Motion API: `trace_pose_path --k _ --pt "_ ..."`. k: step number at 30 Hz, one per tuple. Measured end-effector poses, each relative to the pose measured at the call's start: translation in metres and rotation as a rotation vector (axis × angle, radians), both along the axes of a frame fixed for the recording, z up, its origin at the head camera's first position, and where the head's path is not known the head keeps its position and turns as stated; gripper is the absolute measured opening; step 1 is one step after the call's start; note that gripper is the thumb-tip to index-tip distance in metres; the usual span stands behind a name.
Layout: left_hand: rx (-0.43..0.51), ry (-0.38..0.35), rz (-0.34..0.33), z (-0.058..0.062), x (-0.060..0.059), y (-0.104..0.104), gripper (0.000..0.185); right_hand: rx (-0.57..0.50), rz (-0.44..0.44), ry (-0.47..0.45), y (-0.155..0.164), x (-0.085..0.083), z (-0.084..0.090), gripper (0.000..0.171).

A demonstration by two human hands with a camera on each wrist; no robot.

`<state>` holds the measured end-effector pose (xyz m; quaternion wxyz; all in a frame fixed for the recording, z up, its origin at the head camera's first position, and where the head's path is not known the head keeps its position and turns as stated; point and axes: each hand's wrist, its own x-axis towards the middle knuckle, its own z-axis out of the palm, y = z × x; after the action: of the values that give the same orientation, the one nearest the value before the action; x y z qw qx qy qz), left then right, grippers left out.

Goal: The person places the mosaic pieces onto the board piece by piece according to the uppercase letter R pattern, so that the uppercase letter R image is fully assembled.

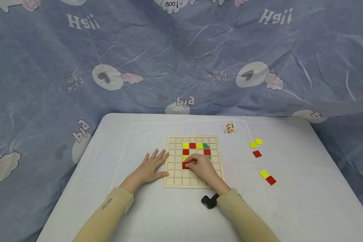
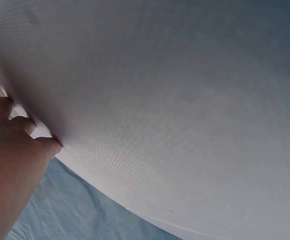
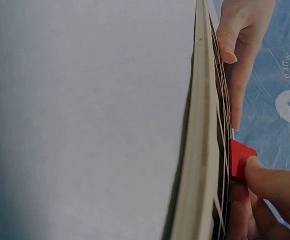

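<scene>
A wooden grid board (image 1: 174,181) lies on the table, with yellow, red and green pieces in some of its squares. My left hand (image 1: 151,168) lies with fingers spread on the table, its fingertips and thumb at the board's left edge. Over the board, my right hand (image 1: 202,165) pinches a red square tile (image 3: 241,159) between thumb and fingers. That tile stands tilted against the grid in the right wrist view. Part of the pattern behind the right hand is hidden. In the left wrist view, the left hand (image 2: 10,145) shows at the left side.
To the right lie loose yellow tiles (image 1: 258,142) and red tiles (image 1: 271,180). A small pattern card (image 1: 230,127) rests behind the board. Near the right sleeve sits a black object (image 1: 209,201) of unclear kind. A patterned blue cloth (image 1: 175,60) hangs beyond the white table (image 1: 133,134).
</scene>
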<state>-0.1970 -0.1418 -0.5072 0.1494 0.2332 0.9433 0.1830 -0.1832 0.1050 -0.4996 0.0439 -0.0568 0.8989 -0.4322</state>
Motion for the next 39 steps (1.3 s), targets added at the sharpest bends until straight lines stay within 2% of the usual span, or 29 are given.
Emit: trace_pose_path --k 11,19,22,27,39 --pt "-0.002 0.000 0.002 0.001 0.001 0.000 0.085 0.096 0.047 0.096 -0.002 0.001 0.001 0.004" --pt "0.007 0.003 -0.006 -0.001 0.000 -0.002 0.085 0.023 -0.016 0.010 0.013 0.005 0.014 0.009" --pt "0.008 0.002 -0.011 -0.001 0.000 -0.002 0.085 0.001 -0.042 0.009 0.033 0.008 0.020 0.012" --pt "0.006 0.007 -0.017 0.001 0.000 -0.002 0.085 0.026 -0.078 0.017 0.079 0.016 0.026 0.017" --pt "0.002 0.004 -0.010 0.001 0.000 0.000 0.086 0.182 -0.237 0.037 0.185 0.046 0.018 0.026"
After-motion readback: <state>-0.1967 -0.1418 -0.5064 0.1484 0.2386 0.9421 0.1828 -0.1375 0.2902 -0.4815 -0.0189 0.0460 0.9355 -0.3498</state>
